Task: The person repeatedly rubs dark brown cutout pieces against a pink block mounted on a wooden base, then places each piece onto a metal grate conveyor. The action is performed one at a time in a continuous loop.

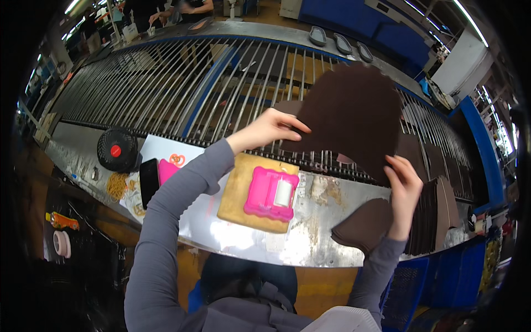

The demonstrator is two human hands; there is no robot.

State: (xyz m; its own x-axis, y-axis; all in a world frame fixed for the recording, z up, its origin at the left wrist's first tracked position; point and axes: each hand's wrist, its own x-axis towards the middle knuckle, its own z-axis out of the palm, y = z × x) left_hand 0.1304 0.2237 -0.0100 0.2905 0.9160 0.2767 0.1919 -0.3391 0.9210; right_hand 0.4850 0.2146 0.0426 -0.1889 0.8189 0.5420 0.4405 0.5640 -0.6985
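I'm seeing the big dark brown cut piece (354,119) covering part of the metal roller rack (182,83) and hiding the fingertips of my left hand (269,128). At the upper left, another person (185,8) is being cropped by the frame edge. The small items beside the black fan (117,149) are possibly rubber bands, too small to tell.

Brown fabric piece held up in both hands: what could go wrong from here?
The brown fabric piece is pinched only at its edges by the left hand and right hand, above the barred conveyor; if it slips it might snag between the bars. Lowered carelessly, it might knock the stack of brown pieces lying near the metal table's front edge.
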